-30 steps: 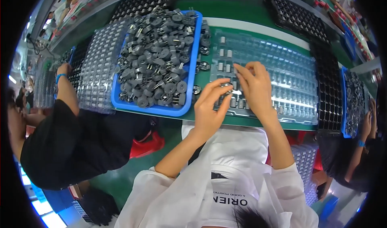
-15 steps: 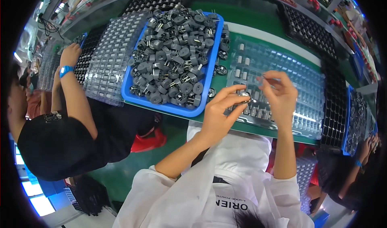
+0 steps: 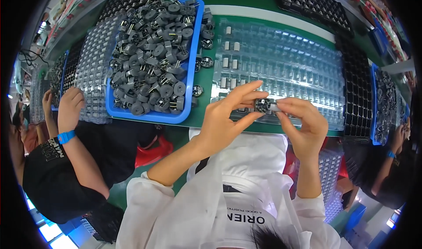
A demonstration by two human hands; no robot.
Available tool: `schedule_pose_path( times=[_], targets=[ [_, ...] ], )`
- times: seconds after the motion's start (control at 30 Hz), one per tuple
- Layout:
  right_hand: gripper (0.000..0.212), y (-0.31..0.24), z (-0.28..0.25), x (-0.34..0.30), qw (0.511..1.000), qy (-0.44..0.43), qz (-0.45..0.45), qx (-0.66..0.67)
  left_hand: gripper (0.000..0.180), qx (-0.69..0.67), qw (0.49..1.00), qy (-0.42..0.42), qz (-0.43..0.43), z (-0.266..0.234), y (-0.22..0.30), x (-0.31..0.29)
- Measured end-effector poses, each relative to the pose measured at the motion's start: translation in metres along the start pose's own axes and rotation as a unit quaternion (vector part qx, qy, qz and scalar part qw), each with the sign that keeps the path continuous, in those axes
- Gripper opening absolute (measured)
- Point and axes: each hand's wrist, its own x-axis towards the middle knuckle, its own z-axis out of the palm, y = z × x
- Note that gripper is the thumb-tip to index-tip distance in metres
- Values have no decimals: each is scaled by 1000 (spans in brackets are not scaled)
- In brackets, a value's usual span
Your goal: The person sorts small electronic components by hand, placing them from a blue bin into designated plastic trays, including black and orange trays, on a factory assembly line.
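My left hand (image 3: 226,117) pinches a round, dark electronic part (image 3: 263,104) with a small circuit board facing up. Against its right side, the thumb and fingertips of my right hand (image 3: 305,123) grip a small light-coloured cylinder (image 3: 274,108); whether the two parts are joined cannot be made out. Both hands are over the near edge of a clear plastic tray (image 3: 290,68) with rows of pockets. Several small white cylinders (image 3: 226,63) stand in its left columns. Beside it, a blue bin (image 3: 196,55) is heaped with grey round parts (image 3: 160,51) with metal pins.
Loose round parts (image 3: 206,62) lie between bin and tray. Black trays (image 3: 357,93) stand at the right and far back (image 3: 314,5). Stacked clear trays (image 3: 94,68) are left of the bin. A co-worker's arm with a blue wristband (image 3: 67,137) reaches in at the left.
My right hand has moved in to meet my left, bringing the small cylinder up to the round part. The view has shifted, so bin and tray appear further left.
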Motion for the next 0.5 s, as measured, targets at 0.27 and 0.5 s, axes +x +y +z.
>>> schedule_pose_path(
  times=[0.27, 0.5],
  targets=[
    [21, 6, 3, 5, 989, -9, -126, -76, 59, 51, 998, -5, 32, 2, 0, 0],
    [20, 2, 2, 10, 983, -50, -137, -109, 52, 107, 992, -3, 62, 0, -3, -1]
  ],
)
